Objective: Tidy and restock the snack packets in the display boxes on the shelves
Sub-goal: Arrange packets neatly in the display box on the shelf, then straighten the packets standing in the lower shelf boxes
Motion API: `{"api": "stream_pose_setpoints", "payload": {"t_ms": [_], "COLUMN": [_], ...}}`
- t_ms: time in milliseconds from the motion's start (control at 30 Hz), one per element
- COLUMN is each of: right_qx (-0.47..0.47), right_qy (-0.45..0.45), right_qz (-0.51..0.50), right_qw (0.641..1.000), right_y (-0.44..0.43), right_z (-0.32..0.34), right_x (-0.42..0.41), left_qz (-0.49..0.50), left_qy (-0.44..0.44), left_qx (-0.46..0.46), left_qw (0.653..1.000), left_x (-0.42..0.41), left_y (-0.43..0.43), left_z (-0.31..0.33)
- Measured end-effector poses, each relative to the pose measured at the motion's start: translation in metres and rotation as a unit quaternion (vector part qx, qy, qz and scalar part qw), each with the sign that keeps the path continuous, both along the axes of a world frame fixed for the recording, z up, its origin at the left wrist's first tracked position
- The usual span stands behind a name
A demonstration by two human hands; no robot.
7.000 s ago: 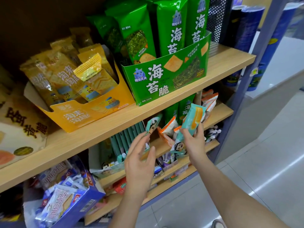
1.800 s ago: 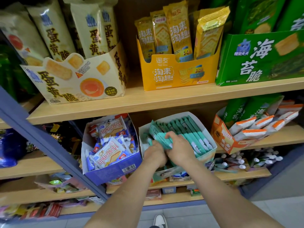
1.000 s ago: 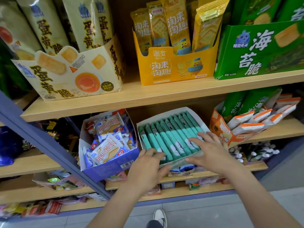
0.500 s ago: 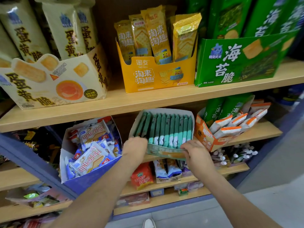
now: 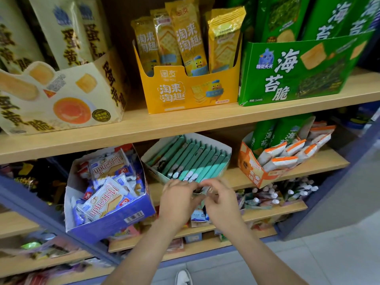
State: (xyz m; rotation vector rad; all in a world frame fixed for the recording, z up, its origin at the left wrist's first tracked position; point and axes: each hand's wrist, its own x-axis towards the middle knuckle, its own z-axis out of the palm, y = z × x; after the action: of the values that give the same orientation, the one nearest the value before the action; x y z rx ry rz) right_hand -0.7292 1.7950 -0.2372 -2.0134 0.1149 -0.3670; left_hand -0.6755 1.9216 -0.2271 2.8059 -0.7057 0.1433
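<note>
A white display box [image 5: 223, 150] on the second shelf holds a neat row of several teal snack packets [image 5: 193, 161] standing on edge. My left hand [image 5: 177, 199] and my right hand [image 5: 221, 200] meet at the box's front lip, fingers curled and pinching its low front edge from both sides. The fingertips are blurred, and they hide the middle of the lip.
A blue box of loose wafer packets [image 5: 107, 194] stands to the left, an orange box of white-and-orange packets [image 5: 273, 161] to the right. The top shelf [image 5: 185, 124] carries cream, yellow [image 5: 191, 91] and green [image 5: 294, 73] display boxes. Lower shelves hold more small snacks.
My hands have slid inward along the teal box's front, from its two corners to the middle of the lip. The box now sits tilted with its right end further back.
</note>
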Motion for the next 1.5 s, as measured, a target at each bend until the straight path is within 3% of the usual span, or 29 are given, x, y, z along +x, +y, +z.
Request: {"api": "stream_pose_setpoints", "payload": {"t_ms": [100, 200, 300, 467, 667, 800, 933, 1067, 1267, 1433, 1500], "right_qx": [-0.153, -0.327, -0.353, -0.356, -0.333, -0.245, -0.16, -0.076, 0.012, 0.08, 0.09], "right_qy": [-0.012, 0.071, 0.123, 0.097, 0.114, 0.119, 0.096, 0.069, 0.06, 0.036, 0.022], "right_qz": [-0.018, 0.004, -0.001, 0.011, 0.039, 0.055, 0.03, -0.047, -0.146, -0.205, -0.203], "right_qw": [0.988, 0.942, 0.928, 0.929, 0.935, 0.96, 0.982, 0.994, 0.987, 0.975, 0.975], "right_y": [-0.016, -0.032, -0.041, -0.031, -0.009, -0.015, -0.043, -0.086, -0.145, -0.184, -0.195], "right_z": [0.003, 0.003, -0.001, -0.002, 0.005, 0.011, 0.011, 0.019, 0.021, 0.032, 0.04], "right_x": [0.0, 0.005, 0.003, -0.006, -0.004, -0.006, -0.026, -0.054, -0.089, -0.085, -0.072], "left_qz": [-0.065, -0.097, -0.107, -0.069, 0.027, 0.049, 0.043, -0.061, -0.158, -0.072, -0.065], "left_qy": [0.037, 0.078, 0.104, 0.084, 0.02, 0.002, -0.006, 0.0, 0.023, 0.085, 0.113], "left_qx": [-0.016, -0.064, -0.059, 0.034, 0.157, 0.174, 0.11, -0.007, -0.074, -0.2, -0.171], "left_qw": [0.997, 0.99, 0.987, 0.994, 0.987, 0.984, 0.993, 0.998, 0.984, 0.973, 0.977], "left_x": [0.005, 0.011, 0.014, 0.019, 0.03, 0.033, 0.02, -0.009, -0.033, -0.003, 0.013], "left_y": [0.006, 0.022, 0.038, 0.04, 0.034, 0.035, 0.029, -0.012, -0.101, -0.161, -0.183], "left_z": [0.0, 0.004, 0.006, 0.014, 0.02, 0.019, 0.016, 0.02, 0.024, 0.042, 0.052]}}
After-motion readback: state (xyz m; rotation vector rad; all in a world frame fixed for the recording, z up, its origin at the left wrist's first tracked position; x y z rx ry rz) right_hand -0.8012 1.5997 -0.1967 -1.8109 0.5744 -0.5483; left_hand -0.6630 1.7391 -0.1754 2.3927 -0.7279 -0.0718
